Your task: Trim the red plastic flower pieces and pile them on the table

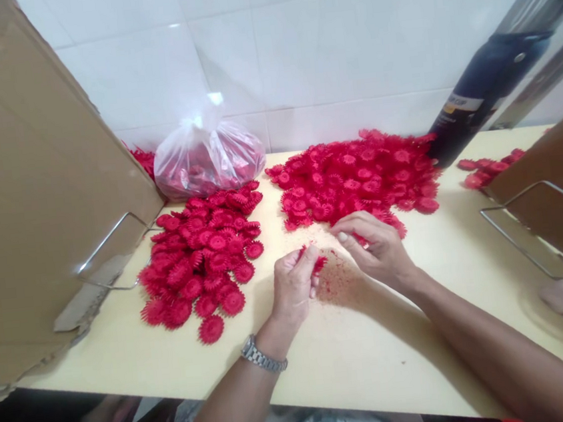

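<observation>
Red toothed disc (320, 264): in the left hand (292, 282), just over the table (354, 374);
Left grip: thumb and fingers clamped on the disc; metal watch (263, 354) at the wrist;
Right hand (378, 248): near the disc, thumb and index fingertips close; cannot tell whether they pinch anything;
Red crumbs (336, 282): scattered below both hands;
Disc piles: left pile (209, 245) by a plastic bag (210, 155); right pile (358, 173) beyond the right hand.

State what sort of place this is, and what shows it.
Probably a small handwork station, perhaps in a workshop or home: heaped red discs on a table, a tied bag with red contents behind them, and cardboard standing at the left.
</observation>
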A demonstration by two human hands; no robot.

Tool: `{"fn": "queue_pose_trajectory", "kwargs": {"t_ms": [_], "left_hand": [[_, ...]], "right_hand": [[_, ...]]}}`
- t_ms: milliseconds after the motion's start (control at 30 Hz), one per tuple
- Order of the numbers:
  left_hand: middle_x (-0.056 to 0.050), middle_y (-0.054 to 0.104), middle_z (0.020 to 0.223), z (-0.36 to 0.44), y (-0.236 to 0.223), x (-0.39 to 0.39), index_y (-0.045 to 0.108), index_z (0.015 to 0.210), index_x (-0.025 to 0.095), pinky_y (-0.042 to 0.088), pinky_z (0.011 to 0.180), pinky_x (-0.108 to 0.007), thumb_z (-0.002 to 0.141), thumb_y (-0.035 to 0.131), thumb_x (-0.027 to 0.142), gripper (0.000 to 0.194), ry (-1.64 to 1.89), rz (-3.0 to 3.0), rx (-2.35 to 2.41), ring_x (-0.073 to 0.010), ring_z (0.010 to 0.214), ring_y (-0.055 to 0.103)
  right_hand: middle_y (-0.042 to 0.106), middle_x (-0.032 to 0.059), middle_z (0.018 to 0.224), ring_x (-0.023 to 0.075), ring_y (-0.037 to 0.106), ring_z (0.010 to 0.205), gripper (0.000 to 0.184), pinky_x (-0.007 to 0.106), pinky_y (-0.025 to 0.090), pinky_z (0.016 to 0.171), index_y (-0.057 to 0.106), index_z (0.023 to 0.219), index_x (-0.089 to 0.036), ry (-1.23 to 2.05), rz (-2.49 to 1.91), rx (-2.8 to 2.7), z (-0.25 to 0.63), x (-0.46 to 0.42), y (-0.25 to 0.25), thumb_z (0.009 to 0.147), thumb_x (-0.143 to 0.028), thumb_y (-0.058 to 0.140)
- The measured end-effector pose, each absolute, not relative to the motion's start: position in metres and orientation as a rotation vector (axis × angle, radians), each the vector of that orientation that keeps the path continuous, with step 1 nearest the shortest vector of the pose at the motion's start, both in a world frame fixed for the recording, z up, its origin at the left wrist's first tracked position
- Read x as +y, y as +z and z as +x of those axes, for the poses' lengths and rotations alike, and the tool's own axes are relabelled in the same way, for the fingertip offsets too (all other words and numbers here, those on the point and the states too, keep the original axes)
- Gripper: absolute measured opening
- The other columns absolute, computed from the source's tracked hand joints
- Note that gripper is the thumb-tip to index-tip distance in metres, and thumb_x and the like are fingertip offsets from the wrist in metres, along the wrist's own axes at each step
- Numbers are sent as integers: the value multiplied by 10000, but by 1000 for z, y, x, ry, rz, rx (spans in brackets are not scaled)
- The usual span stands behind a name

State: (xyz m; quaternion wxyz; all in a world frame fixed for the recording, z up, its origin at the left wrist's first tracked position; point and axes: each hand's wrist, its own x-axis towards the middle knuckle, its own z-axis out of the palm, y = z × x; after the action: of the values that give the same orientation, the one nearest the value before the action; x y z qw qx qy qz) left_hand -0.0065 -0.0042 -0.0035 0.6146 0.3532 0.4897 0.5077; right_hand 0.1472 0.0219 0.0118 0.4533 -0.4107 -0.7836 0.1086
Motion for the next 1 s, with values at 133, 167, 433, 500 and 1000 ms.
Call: {"fn": "queue_pose_trajectory", "kwargs": {"t_ms": [133,167,433,500,1000], "left_hand": [[73,410,415,-7,-5,-4,466,609,165,219,306,-154,715,593,543,413,1156,834,1132,-31,324,323],[71,414,420,-7,-6,-4,475,613,162,223,307,-155,716,587,554,420,1153,856,1133,-31,326,327],[50,455,530,-9,-9,-6,525,652,155,323,375,-169,779,529,528,394,1121,1050,1047,-44,402,399],[36,481,549,-11,-8,-7,522,652,157,339,398,-173,803,494,520,394,1099,1028,1000,-50,424,424],[5,602,561,-7,-4,0,607,718,118,465,490,-215,694,607,235,120,1087,851,1015,-97,470,564]], "right_hand": [[618,56,776,155,577,712,158,286,452,619,621,813,-173,532,-989,-1915,142,15,15,868,-248,493],[611,50,766,152,573,705,163,283,447,621,620,806,-170,590,-981,-1910,141,15,15,868,-254,495],[589,19,729,120,547,656,138,254,443,606,614,786,-163,1038,-967,-1942,140,16,14,827,-284,564],[584,19,731,117,542,645,105,250,442,596,609,785,-162,1041,-989,-1993,141,17,14,820,-250,564],[599,1,699,127,557,633,160,260,456,572,549,851,-182,1146,-1122,-1769,141,21,11,796,-326,592]]}}
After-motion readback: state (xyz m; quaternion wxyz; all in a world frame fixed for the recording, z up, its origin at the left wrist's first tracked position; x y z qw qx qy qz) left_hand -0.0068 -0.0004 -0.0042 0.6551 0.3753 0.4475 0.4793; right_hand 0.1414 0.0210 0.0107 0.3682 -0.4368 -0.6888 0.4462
